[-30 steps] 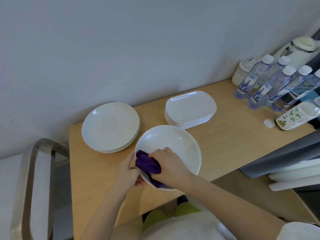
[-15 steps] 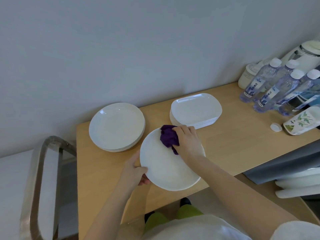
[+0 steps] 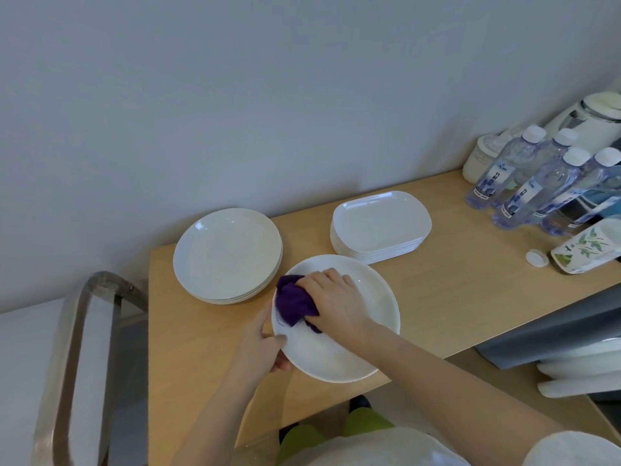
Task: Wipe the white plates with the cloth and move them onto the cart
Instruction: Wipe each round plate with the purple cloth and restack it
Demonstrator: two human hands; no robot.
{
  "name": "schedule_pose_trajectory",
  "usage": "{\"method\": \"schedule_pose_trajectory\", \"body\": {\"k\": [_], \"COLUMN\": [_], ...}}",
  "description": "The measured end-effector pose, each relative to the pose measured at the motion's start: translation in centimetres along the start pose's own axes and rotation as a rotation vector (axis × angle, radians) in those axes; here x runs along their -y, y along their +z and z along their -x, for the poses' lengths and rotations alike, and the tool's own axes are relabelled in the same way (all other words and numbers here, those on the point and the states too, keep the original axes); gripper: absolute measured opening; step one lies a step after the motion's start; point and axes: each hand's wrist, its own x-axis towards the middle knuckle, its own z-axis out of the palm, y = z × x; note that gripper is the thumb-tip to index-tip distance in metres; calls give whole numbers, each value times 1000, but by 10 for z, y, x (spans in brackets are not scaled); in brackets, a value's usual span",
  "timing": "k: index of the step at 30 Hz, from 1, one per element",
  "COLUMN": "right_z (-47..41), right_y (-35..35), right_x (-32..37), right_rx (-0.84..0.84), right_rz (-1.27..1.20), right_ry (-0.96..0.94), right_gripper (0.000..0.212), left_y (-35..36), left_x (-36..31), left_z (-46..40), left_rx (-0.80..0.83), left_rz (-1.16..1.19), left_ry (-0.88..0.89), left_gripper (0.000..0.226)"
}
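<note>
While the left hand [image 3: 260,344] pinches the round plate [image 3: 339,351] by its rim, the right hand [image 3: 336,304], clutching the purple cloth [image 3: 293,302], should press evenly across the whole plate

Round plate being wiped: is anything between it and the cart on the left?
Nothing visible. The round plate sits at the table's front edge, gripped by the left hand; the right hand presses the purple cloth on it. Bare tabletop lies toward the cart. The round stack stands farther back.

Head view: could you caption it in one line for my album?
Right hand wipes a round plate with a purple cloth while the left hand grips its rim.
</note>
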Motion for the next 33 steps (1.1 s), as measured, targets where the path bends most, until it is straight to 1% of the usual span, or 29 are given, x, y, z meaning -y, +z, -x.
{"method": "schedule_pose_trajectory", "body": {"k": [3, 6, 9, 11, 14, 17, 20, 25, 28, 31, 33], "right_z": [-10, -4, 14, 28, 40, 33, 12, -19, -17, -5, 7], "right_y": [-12, -23, -27, -21, -9, -3, -5, -1, 5, 6, 4], "right_x": [-19, -34, -38, -39, -36, -35, -29, -5, 12, 18, 20], "right_rx": [-30, -55, -117, -114, -65, -90, -121, -57, -20, 50, 99], "right_rz": [57, 193, 291, 290, 240, 145, 27, -83, -144, -186, -206], "right_ry": [69, 107, 224, 311, 459, 489, 448, 287, 166, 54, 19], "right_gripper": [43, 40, 44, 45, 43, 47, 49, 53, 50, 44, 40], "left_y": [-1, 0, 1, 1, 1, 1, -1, -2, -2, -1, -2], "left_x": [-2, -2, -3, -2, -2, -3, -4, -4, -2, 0, 0], "left_z": [1, 1, 2, 2, 2, 1, 1, 0, -2, -2, -2], "left_rx": [13, 18, 22, 20, 9, 6, 20, 35, 24, 23, 34], "left_rz": [-27, -51, -26, -14, -10, 6, 19, 11, 12, 0, 5], "left_ry": [-10, -32, -35, -34, -37, -48, -52, -38, -24, -16, -20], "left_gripper": [65, 66, 67, 67, 67, 65, 64, 68, 67, 62, 64]}}
